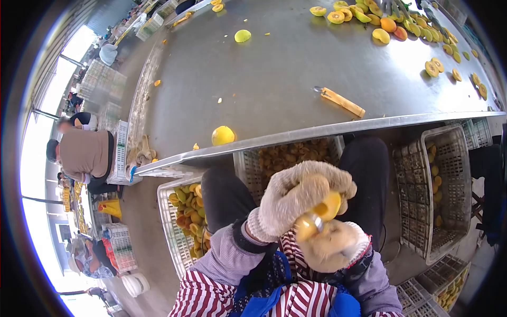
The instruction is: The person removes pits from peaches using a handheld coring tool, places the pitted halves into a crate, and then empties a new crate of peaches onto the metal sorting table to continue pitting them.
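My left hand (293, 198), in a knitted work glove, is closed around a yellow peach half (331, 205) above my lap. Just below it, my right hand (330, 247), also gloved and smeared by motion, grips a pitting spoon (318, 224) whose shiny metal end is right at the cut fruit. A similar pitting spoon (342, 102) with a bamboo-coloured handle lies on the metal table (211, 68). Near the table's front edge rests a yellow peach piece (223, 136).
Peach halves (383, 36) are heaped at the table's far right, by another person's gloved hand (393, 6). Crates stand around my legs: one with fruit (170, 211), one with brown pits (245, 164), another at right (417, 195). A person (87, 153) sits at left.
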